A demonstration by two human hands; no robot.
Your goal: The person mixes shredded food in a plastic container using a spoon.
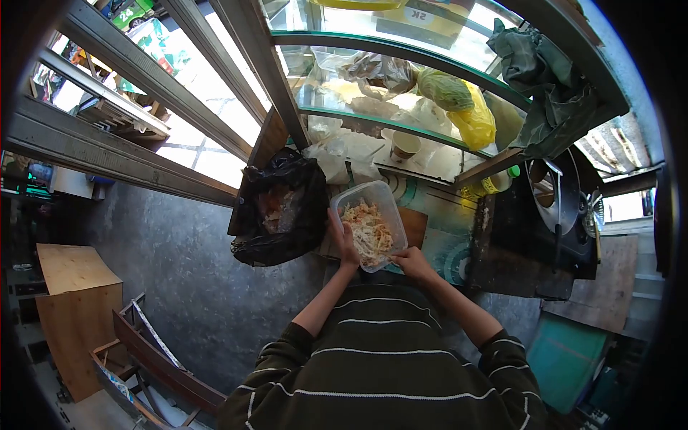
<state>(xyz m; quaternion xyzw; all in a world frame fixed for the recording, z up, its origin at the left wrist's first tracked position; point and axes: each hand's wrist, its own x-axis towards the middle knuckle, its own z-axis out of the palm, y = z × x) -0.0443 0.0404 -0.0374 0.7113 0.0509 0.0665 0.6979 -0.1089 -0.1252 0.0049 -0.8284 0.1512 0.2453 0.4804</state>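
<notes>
A clear plastic container (396,215) is tilted in front of me at the counter. In it lies a shredded, flour-dusted food mix (368,231), whitish with orange bits. Along the container's left wall my left hand (344,240) is wrapped, thumb near the rim. My right hand (413,262) is closed at the near right corner, its fingertips against the rim. Whether a utensil is also in that hand cannot be made out. Just left of my left hand stands a bin lined with a black plastic bag (312,215), with scraps inside.
Behind the container are a paper cup (405,144) and plastic bags (331,163). A glass shelf case holds a cabbage (446,89) and a yellow bag (476,118). To the right, a yellow bottle (496,183) stands near a wok (553,190) on the stove. Wooden frames (161,351) are lower left.
</notes>
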